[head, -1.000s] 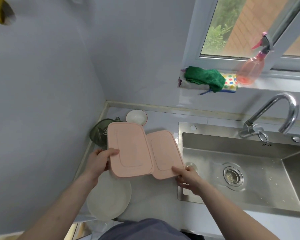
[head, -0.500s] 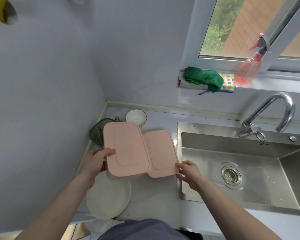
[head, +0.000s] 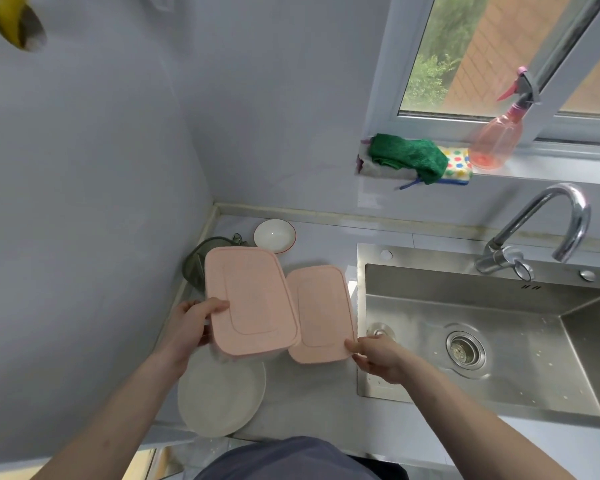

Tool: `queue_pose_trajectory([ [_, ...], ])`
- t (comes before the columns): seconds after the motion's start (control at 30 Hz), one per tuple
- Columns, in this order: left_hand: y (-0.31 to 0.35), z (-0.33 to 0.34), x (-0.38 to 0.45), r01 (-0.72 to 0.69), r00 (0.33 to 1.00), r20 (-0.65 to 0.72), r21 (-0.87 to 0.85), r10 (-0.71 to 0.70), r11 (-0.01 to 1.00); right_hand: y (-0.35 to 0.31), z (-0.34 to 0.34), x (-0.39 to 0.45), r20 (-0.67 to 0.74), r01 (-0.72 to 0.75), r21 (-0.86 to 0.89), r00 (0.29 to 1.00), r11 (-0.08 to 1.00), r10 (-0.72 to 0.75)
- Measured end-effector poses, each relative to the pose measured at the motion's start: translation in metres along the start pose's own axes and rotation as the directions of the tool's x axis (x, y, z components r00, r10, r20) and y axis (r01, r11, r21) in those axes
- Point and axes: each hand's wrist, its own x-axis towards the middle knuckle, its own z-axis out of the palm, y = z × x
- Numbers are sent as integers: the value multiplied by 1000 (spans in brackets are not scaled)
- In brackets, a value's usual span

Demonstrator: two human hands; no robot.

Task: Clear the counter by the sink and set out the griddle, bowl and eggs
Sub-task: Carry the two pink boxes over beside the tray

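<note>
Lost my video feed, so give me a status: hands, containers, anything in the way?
Left hand grips large pink container. Right hand pinches small pink container. White plate, small bowl on counter.

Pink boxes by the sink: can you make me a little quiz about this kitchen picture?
1. True or false: the left hand grips the larger pink box.
2. What stands nearest the spray bottle on the windowsill? A) green cloth B) spotted sponge C) small bowl
3. Fill in: the right hand pinches the smaller pink box at the corner nearest the ____.

Key: 1 true. 2 B, the spotted sponge; the green cloth lies farther left, the small bowl is on the counter. 3 sink.
</note>
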Motion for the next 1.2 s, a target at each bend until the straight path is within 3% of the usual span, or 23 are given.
queue_pose_trajectory([
  [0.17, -4, -3, 4, 11, 999, 34, 16, -11, 1000, -10, -33, -16, -37, 73, -117, 996, 990, -78],
  [0.37, -4, 9, -2, 10, 998, 68, 31, -12, 999, 20, -72, -17, -70, 17, -127, 997, 992, -26],
  [0.63, -1, 28, -7, -1, 995, 99, 86, -7, 996, 46, -55, -21, 18, 23, 85, 1000, 996, -24],
  [1.03, 6, 55, -18, -42, 978, 206, 142, 12, 989, 45, -48, -60, 23, 65, 337, 997, 939, -77],
  [1.2, 15, 86, -30, -72, 963, 267, 180, 22, 981, 73, -76, -107, -54, 73, 374, 997, 925, -57],
])
